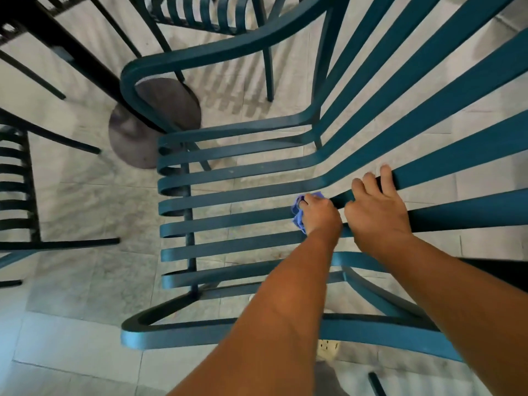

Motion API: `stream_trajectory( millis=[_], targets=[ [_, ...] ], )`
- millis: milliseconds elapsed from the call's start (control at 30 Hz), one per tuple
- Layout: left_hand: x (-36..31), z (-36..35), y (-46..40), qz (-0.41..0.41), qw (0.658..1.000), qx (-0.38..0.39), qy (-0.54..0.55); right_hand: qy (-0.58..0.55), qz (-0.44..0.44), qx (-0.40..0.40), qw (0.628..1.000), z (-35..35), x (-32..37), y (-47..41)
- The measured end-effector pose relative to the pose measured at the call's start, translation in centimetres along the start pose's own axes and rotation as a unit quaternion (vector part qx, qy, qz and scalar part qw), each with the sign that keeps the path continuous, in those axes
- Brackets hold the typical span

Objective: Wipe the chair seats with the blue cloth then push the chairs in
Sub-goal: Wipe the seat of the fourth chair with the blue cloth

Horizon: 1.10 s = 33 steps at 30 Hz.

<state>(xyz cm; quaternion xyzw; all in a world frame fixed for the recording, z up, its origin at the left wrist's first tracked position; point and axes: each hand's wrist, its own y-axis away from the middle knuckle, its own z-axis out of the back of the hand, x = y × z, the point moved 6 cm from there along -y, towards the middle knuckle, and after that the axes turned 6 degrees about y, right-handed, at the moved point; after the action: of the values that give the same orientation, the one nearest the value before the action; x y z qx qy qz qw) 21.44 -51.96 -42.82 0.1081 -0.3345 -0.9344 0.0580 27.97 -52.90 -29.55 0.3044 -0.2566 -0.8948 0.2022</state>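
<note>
Step in hand: wiping the seat of the nearest chair (228, 201), a teal one built of flat slats with gaps between them.
Cloth: the blue cloth (298, 214) is bunched under the left hand (318, 214), on the middle slats near the back edge of the seat, just where the slats bend up into the backrest.
Left hand: fingers curled down round the cloth, pressing it against a slat; only a crumpled edge of cloth shows past the knuckles.
Right hand: the right hand (377, 212) rests on the lower backrest slats just beside the left hand, fingers spread and hooked over a slat edge, holding nothing else; it looks to be steadying the chair.
Doing it well: my judgement is that each slat wants its own pass, run lengthwise from the back bend to the curled front edge, with the cloth flattened so it covers the full slat width. Keep the bracing hand firm so the chair does not slide on the floor tiles (94, 195).
Progress: this chair is out from the table; the table's round base (160, 115) stands beyond the seat's front left corner, so pushing in is not yet done.
Other chairs: a second teal chair (200, 15) stands at the far side, and a dark one (17, 178) at the left edge of view.
</note>
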Motion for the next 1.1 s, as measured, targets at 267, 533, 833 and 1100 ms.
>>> stream_trajectory(
  millis=[267, 533, 833, 1100],
  targets=[
    [11.7, 1.6, 2.4, -0.036, 0.997, -0.057, 0.040, 0.010, 0.020, -0.007, 1.000, -0.1, -0.3, 0.5],
    [32.2, 7.1, 5.1, 0.150, 0.980, -0.125, 0.038, 0.028, 0.011, -0.033, 0.999, 0.0, -0.2, 0.3],
    [25.2, 5.8, 6.5, 0.125, 0.989, -0.051, -0.064, 0.029, 0.030, -0.022, 0.999, -0.3, 0.0, 1.0],
    [10.7, -0.6, 5.1, 0.169, 0.971, 0.066, -0.156, 0.029, 0.027, -0.023, 0.999, -0.6, 0.1, 0.3]
  ],
)
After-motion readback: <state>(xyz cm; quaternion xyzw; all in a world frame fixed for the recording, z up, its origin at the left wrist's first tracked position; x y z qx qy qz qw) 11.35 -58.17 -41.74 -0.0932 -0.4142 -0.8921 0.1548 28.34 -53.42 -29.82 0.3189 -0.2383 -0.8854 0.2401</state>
